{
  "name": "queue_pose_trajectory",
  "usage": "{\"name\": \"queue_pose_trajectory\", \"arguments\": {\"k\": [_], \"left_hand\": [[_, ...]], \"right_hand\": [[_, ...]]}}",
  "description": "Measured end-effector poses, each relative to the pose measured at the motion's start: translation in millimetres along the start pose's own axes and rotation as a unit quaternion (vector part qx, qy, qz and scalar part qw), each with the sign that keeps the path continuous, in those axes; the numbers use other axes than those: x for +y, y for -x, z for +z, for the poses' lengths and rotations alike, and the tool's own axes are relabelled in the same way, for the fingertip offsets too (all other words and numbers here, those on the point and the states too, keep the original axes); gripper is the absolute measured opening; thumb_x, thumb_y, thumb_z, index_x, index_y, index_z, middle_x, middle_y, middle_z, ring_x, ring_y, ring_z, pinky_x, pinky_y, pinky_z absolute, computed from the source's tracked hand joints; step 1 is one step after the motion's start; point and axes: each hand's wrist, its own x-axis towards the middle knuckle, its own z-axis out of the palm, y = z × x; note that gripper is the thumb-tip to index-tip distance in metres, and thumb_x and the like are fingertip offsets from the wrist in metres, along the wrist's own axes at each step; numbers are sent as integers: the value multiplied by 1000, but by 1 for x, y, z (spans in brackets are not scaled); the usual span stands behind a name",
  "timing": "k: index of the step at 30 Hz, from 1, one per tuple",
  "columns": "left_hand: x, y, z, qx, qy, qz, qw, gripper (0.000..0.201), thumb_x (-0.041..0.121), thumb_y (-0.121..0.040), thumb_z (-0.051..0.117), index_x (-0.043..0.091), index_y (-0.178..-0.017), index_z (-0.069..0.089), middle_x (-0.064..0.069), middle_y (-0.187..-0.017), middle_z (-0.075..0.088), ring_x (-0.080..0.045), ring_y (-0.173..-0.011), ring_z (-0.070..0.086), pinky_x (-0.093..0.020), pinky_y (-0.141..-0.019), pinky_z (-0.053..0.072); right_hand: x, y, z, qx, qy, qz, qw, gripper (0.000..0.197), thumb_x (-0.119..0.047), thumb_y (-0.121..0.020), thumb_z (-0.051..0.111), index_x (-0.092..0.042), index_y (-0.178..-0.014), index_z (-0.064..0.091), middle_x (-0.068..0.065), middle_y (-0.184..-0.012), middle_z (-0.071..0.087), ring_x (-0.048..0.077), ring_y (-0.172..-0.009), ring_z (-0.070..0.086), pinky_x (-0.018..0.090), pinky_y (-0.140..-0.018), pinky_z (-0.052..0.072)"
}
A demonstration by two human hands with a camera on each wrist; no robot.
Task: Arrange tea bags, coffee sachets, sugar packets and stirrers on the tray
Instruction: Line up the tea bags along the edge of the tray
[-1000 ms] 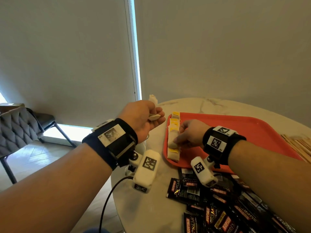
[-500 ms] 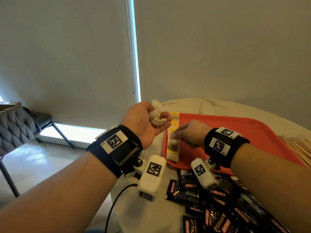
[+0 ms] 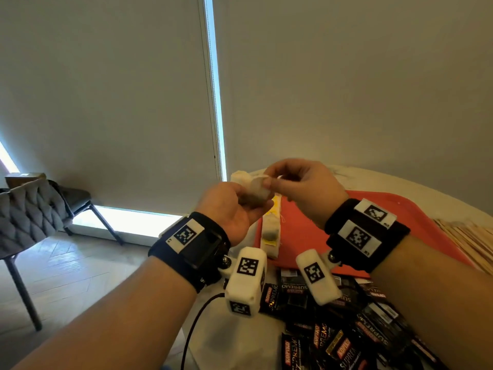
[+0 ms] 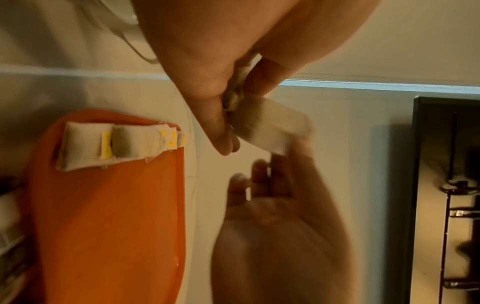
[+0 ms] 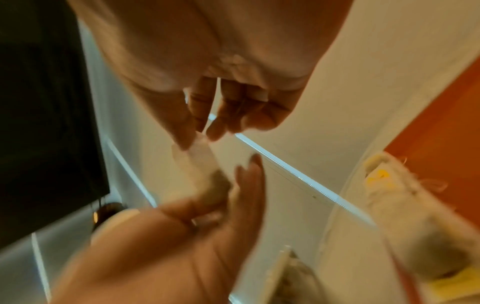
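A tea bag is held up in the air between both hands, above the near left corner of the tray and clear of the table. It is pinched at its upper edge by the thumb and forefinger of the right hand, while its lower part, together with what looks like a further bag or two, is gripped in the curled fingers of the left hand. The bag is judged to be very light, soft and easily crumpled, its paper thin enough to tear if pulled hard; loose thread and a tag may snag on the neighbouring bags. A hold at the sealed edge or corner, as seen in the wrist views, is judged safest, since the filled middle is left unsquashed there. On the tray, a row of tea bags with yellow tags is laid overlapping along the left rim. Near the front edge of the table, a heap of dark coffee sachets is spread, untouched by either hand. A bundle of wooden stirrers is seen just beyond the right side of the tray. No sugar packets can be made out.
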Motion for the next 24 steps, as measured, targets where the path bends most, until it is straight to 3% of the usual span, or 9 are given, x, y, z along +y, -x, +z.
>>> {"name": "queue_pose_trajectory", "arguments": {"k": [3, 5, 8, 10, 14, 18, 24], "left_hand": [[2, 5, -2, 20, -19, 13, 1000, 30, -5, -101, 40, 0, -130, 47, -22, -110, 66, -34, -95, 71, -46, -81, 63], [5, 6, -3, 32, -26, 27, 999, 31, 0, -102, 47, -1, -133, 51, -14, -93, 63, -27, -82, 69, -41, -69, 63], [8, 9, 1, 29, -75, 65, 995, 30, 17, -99, 65, 7, -127, 61, -9, -87, 63, -22, -81, 66, -35, -68, 61], [8, 13, 4, 0, -124, 86, 989, 29, 25, -97, 71, 12, -121, 65, -6, -85, 68, -19, -82, 67, -32, -70, 57], [7, 12, 3, -12, -210, 113, 971, 23, 7, -96, 66, 16, -117, 67, -6, -95, 67, -13, -78, 61, -27, -64, 52], [12, 6, -2, 26, -205, 93, 974, 21, 1, -98, 61, 13, -114, 66, -8, -90, 60, -14, -74, 55, -25, -62, 51], [17, -6, -10, 77, -186, 65, 977, 17, 6, -98, 60, 5, -115, 62, -7, -85, 66, -12, -67, 58, -24, -56, 53]], "right_hand": [[-2, -6, -6, 13, -97, 23, 995, 8, -19, -79, 79, -25, -83, 76, 6, -90, 74, 23, -84, 67, 46, -77, 55], [-4, -7, -9, 18, -89, 22, 996, 10, -13, -83, 78, -23, -85, 75, 9, -93, 76, 28, -85, 70, 51, -81, 57], [-8, -6, -7, 28, -58, 16, 998, 12, -9, -89, 76, -20, -94, 73, 8, -90, 77, 27, -84, 73, 44, -76, 60], [-11, -4, -3, 31, -69, 18, 997, 14, -6, -90, 74, -18, -98, 72, 10, -88, 76, 29, -84, 75, 45, -76, 62], [-15, -4, 2, 39, -97, 34, 994, 22, -5, -90, 73, -16, -109, 67, 16, -91, 76, 33, -84, 76, 51, -77, 63], [-9, -1, 5, 17, -95, 90, 991, 40, -6, -84, 79, -18, -115, 58, 13, -88, 74, 32, -84, 76, 48, -77, 63], [19, 2, 8, 25, -82, 202, 976, 38, 5, -79, 80, -10, -103, 54, 18, -89, 69, 29, -71, 75, 38, -65, 61]]}}
